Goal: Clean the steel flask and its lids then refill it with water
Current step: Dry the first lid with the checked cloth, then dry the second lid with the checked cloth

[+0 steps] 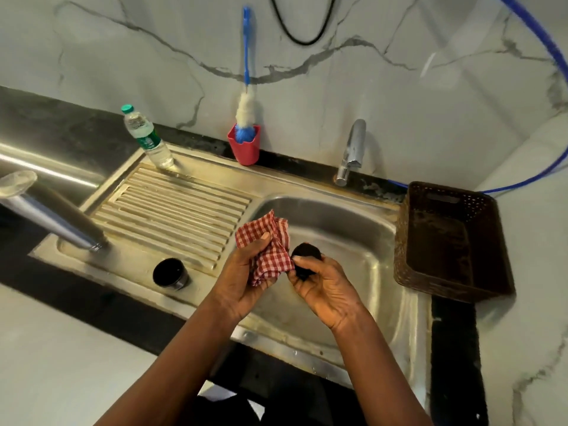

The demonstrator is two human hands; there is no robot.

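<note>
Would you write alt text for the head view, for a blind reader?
Over a steel sink, the left hand grips a red checked cloth against a small black lid held by the right hand. A steel flask stands on the drainboard.

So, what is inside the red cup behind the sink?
A bottle brush stands in the red cup, its blue handle pointing up. The cup's side hides the brush's lower end and anything else at the bottom.

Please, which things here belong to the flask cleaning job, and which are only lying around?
Job:
- steel flask
- black lid, in right hand
- second lid
- checked cloth, in left hand
- probably bottle brush, tap, water bottle

Lying about:
- brown basket
- blue hose
</note>
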